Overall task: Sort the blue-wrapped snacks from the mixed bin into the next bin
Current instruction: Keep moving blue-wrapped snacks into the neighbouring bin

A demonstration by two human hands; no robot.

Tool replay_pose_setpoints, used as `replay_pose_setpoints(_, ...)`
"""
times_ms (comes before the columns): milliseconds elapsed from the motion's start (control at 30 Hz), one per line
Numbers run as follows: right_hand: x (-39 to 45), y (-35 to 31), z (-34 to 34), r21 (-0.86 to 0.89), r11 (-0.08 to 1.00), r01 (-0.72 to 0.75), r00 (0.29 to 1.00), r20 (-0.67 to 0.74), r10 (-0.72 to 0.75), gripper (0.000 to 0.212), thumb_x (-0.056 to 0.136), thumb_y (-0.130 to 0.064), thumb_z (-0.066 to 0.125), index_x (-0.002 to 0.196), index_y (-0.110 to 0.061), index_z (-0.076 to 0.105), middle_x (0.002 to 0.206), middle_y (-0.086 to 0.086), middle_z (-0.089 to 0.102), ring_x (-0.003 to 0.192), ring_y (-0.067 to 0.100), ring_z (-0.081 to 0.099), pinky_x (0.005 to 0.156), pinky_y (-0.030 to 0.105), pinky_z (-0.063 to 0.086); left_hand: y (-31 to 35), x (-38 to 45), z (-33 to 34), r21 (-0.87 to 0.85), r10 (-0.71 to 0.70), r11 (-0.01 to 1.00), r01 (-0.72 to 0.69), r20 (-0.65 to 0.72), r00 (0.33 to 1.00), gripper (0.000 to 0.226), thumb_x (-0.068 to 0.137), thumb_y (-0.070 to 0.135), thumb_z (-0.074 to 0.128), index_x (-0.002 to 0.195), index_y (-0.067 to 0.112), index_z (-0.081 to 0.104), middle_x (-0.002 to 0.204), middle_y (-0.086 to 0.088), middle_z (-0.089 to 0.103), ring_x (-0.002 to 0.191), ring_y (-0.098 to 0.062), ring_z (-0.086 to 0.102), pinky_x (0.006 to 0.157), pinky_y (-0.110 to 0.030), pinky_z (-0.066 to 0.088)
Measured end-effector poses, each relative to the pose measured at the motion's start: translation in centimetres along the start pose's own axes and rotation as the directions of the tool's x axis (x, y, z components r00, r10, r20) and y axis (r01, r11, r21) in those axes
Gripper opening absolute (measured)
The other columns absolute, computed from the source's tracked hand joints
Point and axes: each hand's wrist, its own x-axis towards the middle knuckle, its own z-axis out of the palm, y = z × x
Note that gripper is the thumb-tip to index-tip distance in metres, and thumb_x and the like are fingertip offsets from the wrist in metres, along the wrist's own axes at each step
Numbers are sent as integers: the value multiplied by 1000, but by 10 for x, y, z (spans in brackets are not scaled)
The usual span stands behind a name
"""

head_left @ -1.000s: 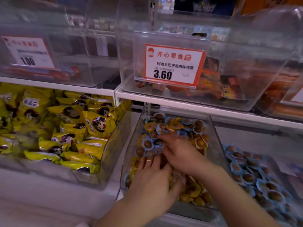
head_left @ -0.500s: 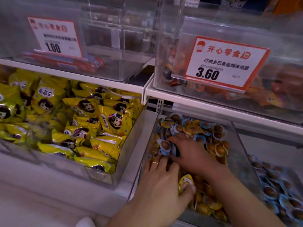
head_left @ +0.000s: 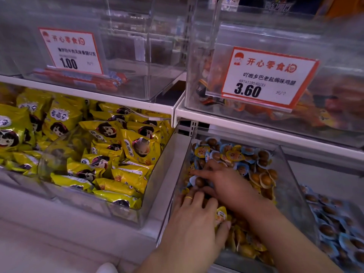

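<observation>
Reaching into the clear plastic mixed bin (head_left: 291, 186), both hands work among small round snacks wrapped in yellow and in blue. The right hand (head_left: 226, 184) lies knuckles-up over the heap with its forefinger stretched toward the bin's left wall, and a blue-wrapped snack (head_left: 199, 181) with a brown round centre sits just under that finger, against the thumb side of the hand; whether the thumb truly pinches it cannot be told, since the hand covers the contact. The left hand (head_left: 194, 221), wearing a thin gold ring (head_left: 188, 197), rests just nearer than the right hand, fingers laid fairly straight down into the pile, its thumb touching a yellow-wrapped snack (head_left: 220, 214) at its right side. Beyond the right hand's fingers lie more blue and yellow wrapped snacks. To the right of both hands, past the bin wall, the neighbouring clear bin (head_left: 323, 174) holds only blue-wrapped pieces. Left of the hands stands a clear bin of yellow pouches (head_left: 110, 150). Above hang white price cards (head_left: 266, 77).
</observation>
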Motion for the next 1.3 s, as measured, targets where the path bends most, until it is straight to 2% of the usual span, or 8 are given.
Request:
replay_pose_setpoints(200,-1,8,-2,440,888,-135,950,-197,242,28,79,-22,82,103,-30,70,98,-13,55,88,-5,51,74,3,36,0,2,0,-25,-13,1000,12,-32,999,50,90,62,29,127,32,45,132,4,44,128,-19,39,109,-38,31)
replay_pose_setpoints(500,-28,16,-25,757,621,-204,791,-245,560,28,82,6,69,82,-22,71,85,-12,69,72,-18,60,63,0,41,3,34,-3,-231,-171,965,125,-193,966,53,90,67,26,110,29,57,117,5,54,107,-20,55,83,-36,46)
replay_pose_setpoints(700,-64,12,-38,946,291,-143,734,-95,672,18,91,2,65,85,-13,73,79,11,72,55,7,67,43,20,44,-6,65,-2,-201,-119,975,94,-114,986,54,91,30,52,144,29,42,141,-1,48,125,-26,48,101,-37,43)
replay_pose_setpoints(867,-82,12,-50,974,-210,-83,742,201,640,23,101,-5,47,109,-5,68,80,10,68,64,22,69,40,25,36,-12,80,-2,-95,-82,991,90,85,993,51,91,37,50,142,38,43,144,2,51,127,-29,48,104,-39,43)
replay_pose_setpoints(1000,-90,10,-55,929,-359,-94,742,306,597,22,100,-11,48,116,-4,63,75,8,68,65,24,68,38,24,34,-14,85,-3,-70,-48,996,60,164,985,51,92,50,48,141,45,37,145,5,50,128,-27,51,104,-41,45)
replay_pose_setpoints(1067,-91,11,-55,952,-286,-110,735,272,621,20,99,-10,51,114,-6,64,81,13,66,64,25,67,36,25,32,-16,86,-4,-105,-35,993,50,140,989,49,88,51,53,135,46,41,136,7,58,120,-24,59,96,-41,51)
replay_pose_setpoints(1200,-90,11,-46,754,537,-378,801,-24,598,8,92,-30,65,97,-30,72,100,-9,69,86,6,68,66,18,51,-18,85,-3,-191,-27,981,30,19,999,36,87,41,60,123,41,55,111,8,69,103,-19,66,81,-34,54)
replay_pose_setpoints(1300,-91,3,-33,337,870,-361,928,33,372,37,82,-61,65,107,-35,70,113,-8,61,101,12,63,84,30,52,-19,84,0,-223,-46,974,30,-68,997,28,89,32,61,117,36,63,108,8,71,100,-17,66,78,-29,51)
